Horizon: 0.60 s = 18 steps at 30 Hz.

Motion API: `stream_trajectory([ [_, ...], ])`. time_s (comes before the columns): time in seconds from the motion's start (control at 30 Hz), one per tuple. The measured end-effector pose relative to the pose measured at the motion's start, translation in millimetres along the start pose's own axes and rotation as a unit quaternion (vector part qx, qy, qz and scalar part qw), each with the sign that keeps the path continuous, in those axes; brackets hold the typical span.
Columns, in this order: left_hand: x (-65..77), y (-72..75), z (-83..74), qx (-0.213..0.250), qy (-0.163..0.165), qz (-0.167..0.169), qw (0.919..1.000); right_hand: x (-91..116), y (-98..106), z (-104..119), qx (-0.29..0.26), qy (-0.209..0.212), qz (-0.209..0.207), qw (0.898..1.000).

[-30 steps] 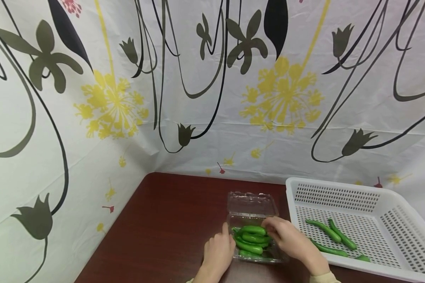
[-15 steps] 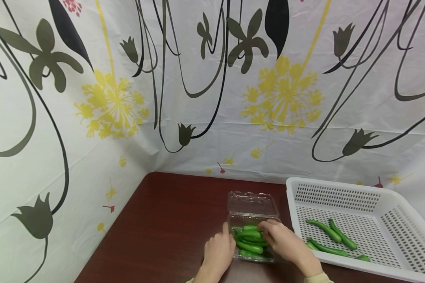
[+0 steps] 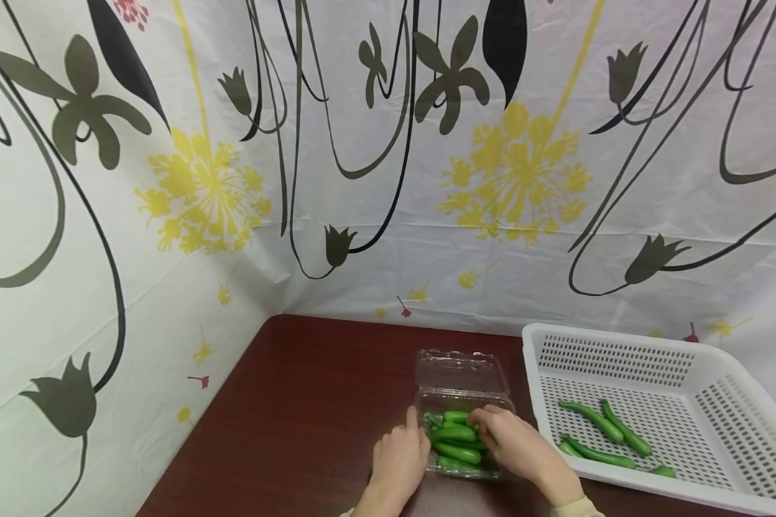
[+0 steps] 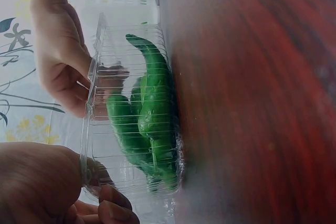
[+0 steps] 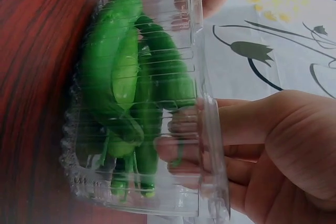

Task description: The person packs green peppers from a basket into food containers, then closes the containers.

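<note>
A clear plastic clamshell container stands with its lid open on the table, several green chili peppers piled in its base. My left hand grips the base's left wall, thumb and fingers at the rim, as the left wrist view shows. From the right, my right hand reaches over the opposite rim. In the right wrist view its fingers are inside the container, pinching the stem end of a green chili pepper. Part of that pepper is hidden by the hand in the head view.
A white perforated basket stands to the right, with several green chili peppers lying in it. The dark red table extends left of the container. A flower-printed sheet hangs behind and at the left.
My right hand has moved slightly left and inward over the container, and the upper peppers have shifted left. The left hand has stayed at the container's left wall.
</note>
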<state>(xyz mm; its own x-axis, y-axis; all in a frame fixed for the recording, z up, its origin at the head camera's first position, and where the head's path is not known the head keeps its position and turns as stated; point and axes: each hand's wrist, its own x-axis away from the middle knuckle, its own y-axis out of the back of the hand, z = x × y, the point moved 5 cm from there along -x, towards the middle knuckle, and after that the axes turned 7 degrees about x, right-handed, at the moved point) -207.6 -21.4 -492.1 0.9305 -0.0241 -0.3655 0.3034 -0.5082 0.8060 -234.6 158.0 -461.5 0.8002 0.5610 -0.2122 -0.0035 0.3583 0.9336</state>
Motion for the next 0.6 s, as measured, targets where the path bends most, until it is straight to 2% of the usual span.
stream_trajectory([
  [0.4,-0.4,-0.3,-0.2,-0.001,0.001,0.006,1.0000,0.4,-5.0,-2.4,-0.006,-0.012,0.028,1.000],
  [0.6,0.2,-0.7,0.1,-0.006,-0.001,0.006,1.0000,0.8,-3.1,-0.5,-0.004,-0.004,0.025,1.000],
])
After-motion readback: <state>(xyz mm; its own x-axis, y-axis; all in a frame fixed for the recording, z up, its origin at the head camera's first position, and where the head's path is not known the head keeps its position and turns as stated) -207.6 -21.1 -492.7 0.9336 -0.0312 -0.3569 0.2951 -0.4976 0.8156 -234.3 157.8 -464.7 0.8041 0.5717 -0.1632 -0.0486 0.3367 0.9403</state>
